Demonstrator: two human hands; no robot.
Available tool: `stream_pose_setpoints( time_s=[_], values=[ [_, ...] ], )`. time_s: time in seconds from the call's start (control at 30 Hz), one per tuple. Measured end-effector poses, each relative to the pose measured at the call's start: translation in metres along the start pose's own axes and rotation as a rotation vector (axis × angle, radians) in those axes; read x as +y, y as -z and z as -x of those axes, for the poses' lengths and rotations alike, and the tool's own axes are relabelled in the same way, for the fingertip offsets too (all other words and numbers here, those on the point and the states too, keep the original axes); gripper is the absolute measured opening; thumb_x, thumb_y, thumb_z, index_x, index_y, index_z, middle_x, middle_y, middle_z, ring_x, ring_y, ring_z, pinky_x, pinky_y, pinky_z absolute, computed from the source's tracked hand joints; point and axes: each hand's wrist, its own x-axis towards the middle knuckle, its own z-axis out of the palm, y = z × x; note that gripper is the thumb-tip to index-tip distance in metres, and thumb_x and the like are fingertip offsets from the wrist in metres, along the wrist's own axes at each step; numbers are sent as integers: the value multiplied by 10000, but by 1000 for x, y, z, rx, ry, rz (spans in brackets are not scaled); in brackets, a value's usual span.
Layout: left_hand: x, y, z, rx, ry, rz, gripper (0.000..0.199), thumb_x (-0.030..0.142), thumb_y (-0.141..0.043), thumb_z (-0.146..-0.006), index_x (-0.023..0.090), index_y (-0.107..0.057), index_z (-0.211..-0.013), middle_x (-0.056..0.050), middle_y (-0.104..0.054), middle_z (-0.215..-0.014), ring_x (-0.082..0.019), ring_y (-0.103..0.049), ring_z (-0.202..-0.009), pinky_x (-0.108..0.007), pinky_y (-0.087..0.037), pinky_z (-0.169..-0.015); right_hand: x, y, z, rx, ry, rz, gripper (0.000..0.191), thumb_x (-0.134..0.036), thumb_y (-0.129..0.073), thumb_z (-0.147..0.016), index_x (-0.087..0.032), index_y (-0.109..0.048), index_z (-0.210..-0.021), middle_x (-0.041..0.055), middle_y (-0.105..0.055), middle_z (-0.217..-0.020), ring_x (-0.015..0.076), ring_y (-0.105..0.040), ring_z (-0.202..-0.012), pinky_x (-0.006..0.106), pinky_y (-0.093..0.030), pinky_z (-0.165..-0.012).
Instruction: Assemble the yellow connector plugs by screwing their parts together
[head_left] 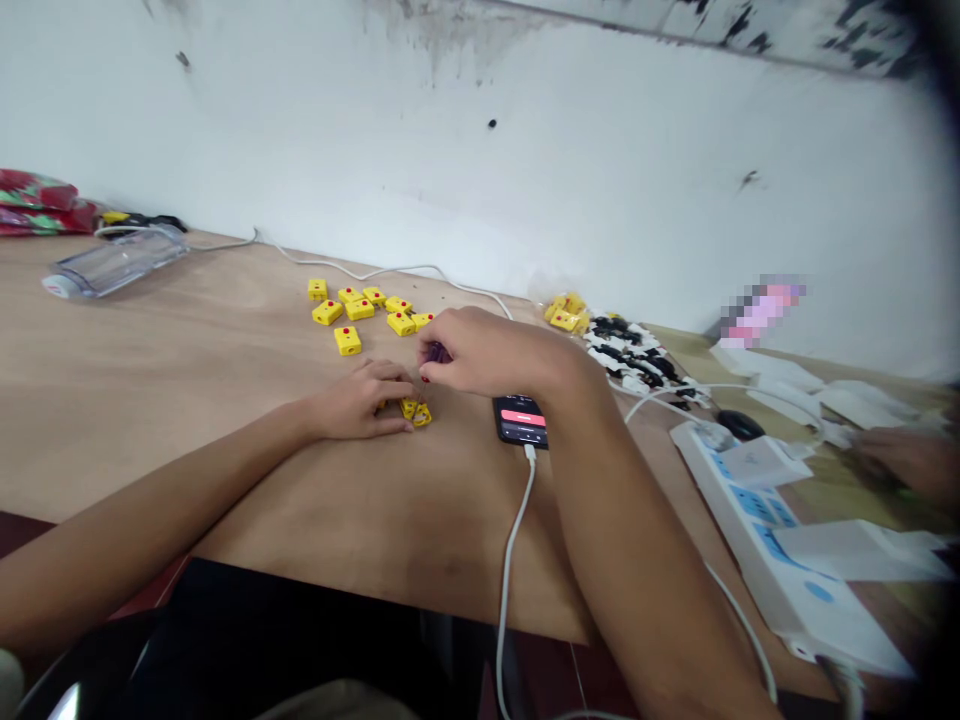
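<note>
My left hand rests on the table with its fingers closed on a small yellow plastic case, whose near end shows past the fingertips. Above it, my right hand grips a small screwdriver by its dark purple handle. The thin shaft points down towards the case; whether the tip touches it cannot be made out. Just beyond the hands lie several yellow cases with red buttons on top. A phone with a lit screen is partly behind my right forearm.
A clear plastic bottle lies at the left. Bagged yellow cases and a pile of black and white parts sit at the back right. A power strip with plugs and white cables takes up the right. Another person's hand is beyond it.
</note>
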Motion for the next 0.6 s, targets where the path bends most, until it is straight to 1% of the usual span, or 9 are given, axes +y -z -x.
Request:
stream_pose_setpoints(
  time_s=[0.2, 0.43, 0.6],
  values=[
    [0, 0, 0, 5, -3, -10, 355, 465, -577, -951, 198, -684, -1159, -122, -653, -1194, -281, -607, -1096, -418, -456, -946, 0, -2, -1, 16, -23, 14, 141, -221, -551, -845, -179, -680, -882, 59, -704, -874, 141, -558, -678, 266, -335, -596],
    [0, 0, 0, 2, 1, -14, 356, 468, -578, -952, 195, -685, -1155, -123, -656, -1164, -276, -611, -1077, -418, -461, -942, -2, 1, 1, -3, -29, 29, 160, -207, -535, -851, -168, -690, -858, 46, -699, -819, 128, -538, -653, 267, -330, -599],
    [0, 0, 0, 4, 0, -3, 362, 469, -577, -951, 186, -687, -1149, -129, -658, -1155, -279, -618, -1067, -423, -470, -936, 0, 1, 1, -5, -29, 23, 159, -205, -544, -855, -169, -695, -887, 57, -714, -867, 132, -554, -677, 263, -338, -610]
  ],
)
